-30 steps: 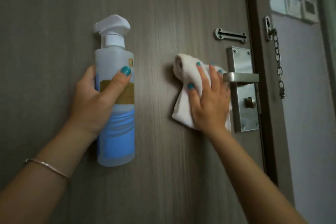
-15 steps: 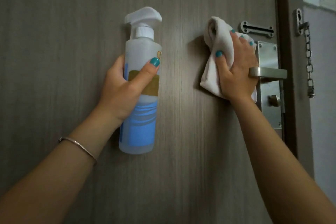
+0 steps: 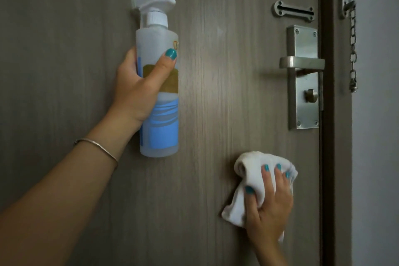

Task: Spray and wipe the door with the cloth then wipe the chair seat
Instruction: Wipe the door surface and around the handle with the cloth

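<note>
A grey-brown wood-grain door [image 3: 226,71] fills the view. My left hand [image 3: 136,88] grips a translucent spray bottle [image 3: 159,114] with a white trigger head and a blue and gold label, held upright close to the door at the upper middle. My right hand [image 3: 267,207] presses a bunched white cloth [image 3: 250,170] flat against the door, low and below the handle. No chair is in view.
A steel lever handle [image 3: 302,62] on its plate with a thumb-turn sits at the door's right edge. Above it is a chain slot plate [image 3: 293,11]. A security chain [image 3: 353,49] hangs on the frame, beside a pale wall [image 3: 375,136].
My right hand has slid the cloth down the door, from beside the handle to well below it. The bottle hand has stayed about where it was.
</note>
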